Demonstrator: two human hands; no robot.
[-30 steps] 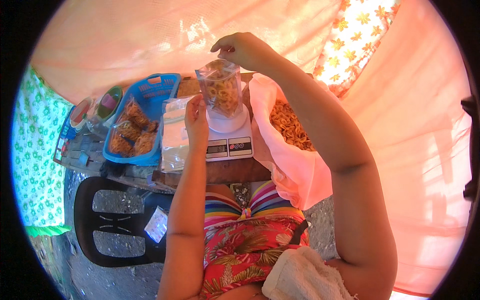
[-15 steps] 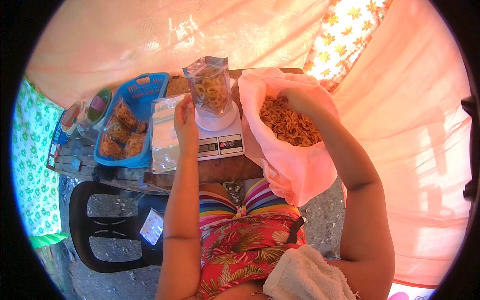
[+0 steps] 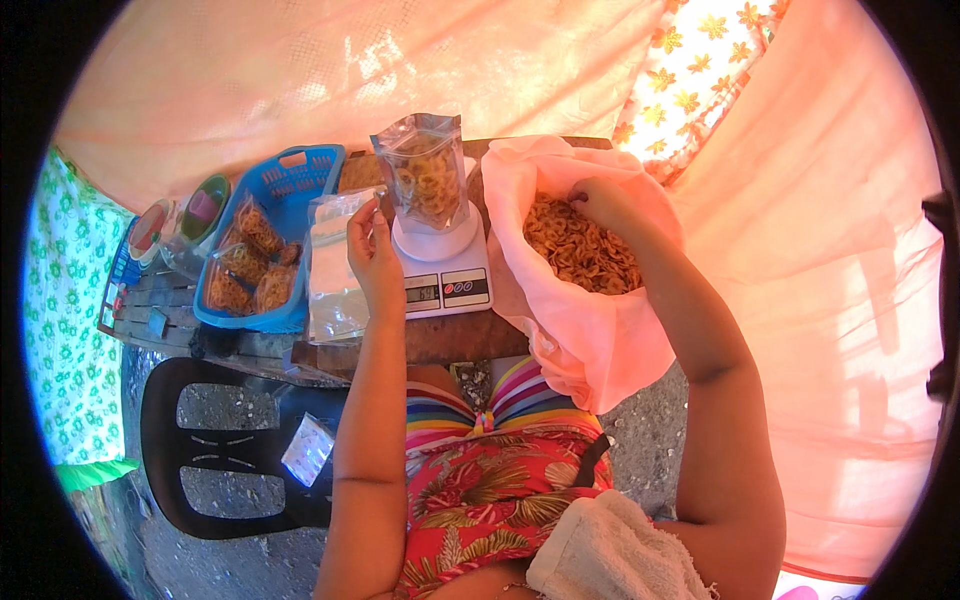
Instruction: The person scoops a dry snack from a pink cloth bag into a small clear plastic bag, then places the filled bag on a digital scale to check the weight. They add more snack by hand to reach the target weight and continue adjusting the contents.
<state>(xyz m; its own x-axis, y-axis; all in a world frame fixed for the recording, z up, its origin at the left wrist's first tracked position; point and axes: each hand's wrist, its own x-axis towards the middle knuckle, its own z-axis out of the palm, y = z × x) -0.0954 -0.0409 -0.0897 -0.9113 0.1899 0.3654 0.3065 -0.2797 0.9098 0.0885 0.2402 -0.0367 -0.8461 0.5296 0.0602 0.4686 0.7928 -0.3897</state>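
A clear stand-up pouch of curled chips stands upright on the round platform of a white kitchen scale. My left hand is raised just left of the pouch, fingers loosely bent and thumb apart; I see nothing clearly held in it. To the right, a large sack lined with pink plastic gapes wide, full of brown curled chips. My right hand reaches over its far side, fingers bent together down at the chips. Whatever those fingertips hold is hidden.
Flat clear bags lie stacked left of the scale. Beyond them is a blue basket with several filled bags. Round tubs stand further left on the wooden table. A black chair is at lower left.
My right hand has shifted slightly right and up over the chips. My left hand stays beside the pouch, nearly still. The whole view has moved a little.
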